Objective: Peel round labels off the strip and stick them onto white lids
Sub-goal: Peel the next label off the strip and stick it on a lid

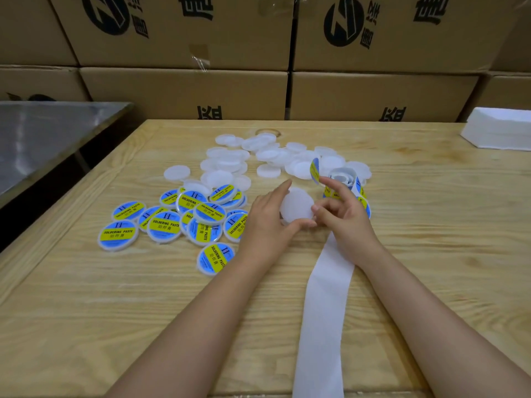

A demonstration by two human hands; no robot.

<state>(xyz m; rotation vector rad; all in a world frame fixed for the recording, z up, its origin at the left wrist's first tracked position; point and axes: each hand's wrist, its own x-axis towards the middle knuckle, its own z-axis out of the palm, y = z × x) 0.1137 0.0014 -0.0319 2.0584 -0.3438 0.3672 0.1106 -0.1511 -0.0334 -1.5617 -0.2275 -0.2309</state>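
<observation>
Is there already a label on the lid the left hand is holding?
No, the lid in the left hand is bare white; the peeled label is at the right hand.

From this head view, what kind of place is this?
Probably a warehouse or packing room: stacked cardboard cartons behind a wooden table, heaps of blank white lids and labelled lids, plus a label strip.

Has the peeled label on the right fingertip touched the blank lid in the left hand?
Apart. The head view shows the label raised on the index fingertip of the right hand, with a visible gap between it and the lid the left hand holds.
</observation>
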